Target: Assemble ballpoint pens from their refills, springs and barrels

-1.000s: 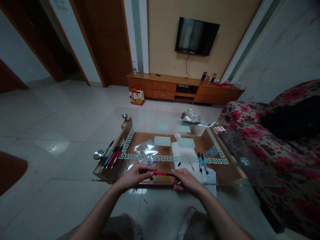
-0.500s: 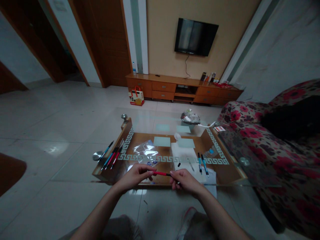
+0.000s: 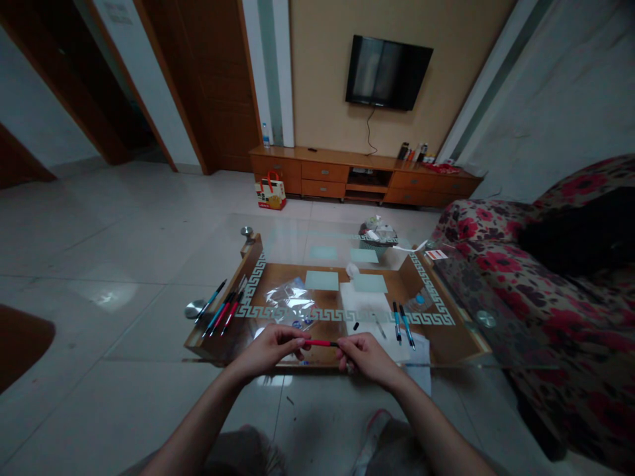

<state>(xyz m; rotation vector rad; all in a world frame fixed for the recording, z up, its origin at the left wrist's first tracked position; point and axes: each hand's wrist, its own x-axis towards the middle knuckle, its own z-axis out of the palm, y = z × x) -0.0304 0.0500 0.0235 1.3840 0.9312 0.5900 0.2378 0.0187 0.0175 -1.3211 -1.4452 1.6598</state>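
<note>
A red pen point(image 3: 320, 343) with a black end lies level between my two hands, over the near edge of the glass table point(image 3: 163, 350). My left hand point(image 3: 274, 347) pinches its left end. Thumb and fingers of my right hand point(image 3: 364, 357) close on the black right end; the tip is hidden there. Several blue, black and red pens point(image 3: 221, 311) lie side by side at the table's left. To the right, blue and black pens point(image 3: 404, 324) lie apart from my hand. A small black piece point(image 3: 356, 326) rests just beyond my right hand.
A clear plastic bag point(image 3: 290, 301) lies beyond my left hand. White paper point(image 3: 419, 360) shows under the right side of the glass. At the far edge is a basket point(image 3: 378, 235) of crumpled items. A flowered sofa point(image 3: 570, 330) stands along the right.
My right hand has shifted very slightly left along the pen. Otherwise both hands keep their hold, and the pens on the table stay put.
</note>
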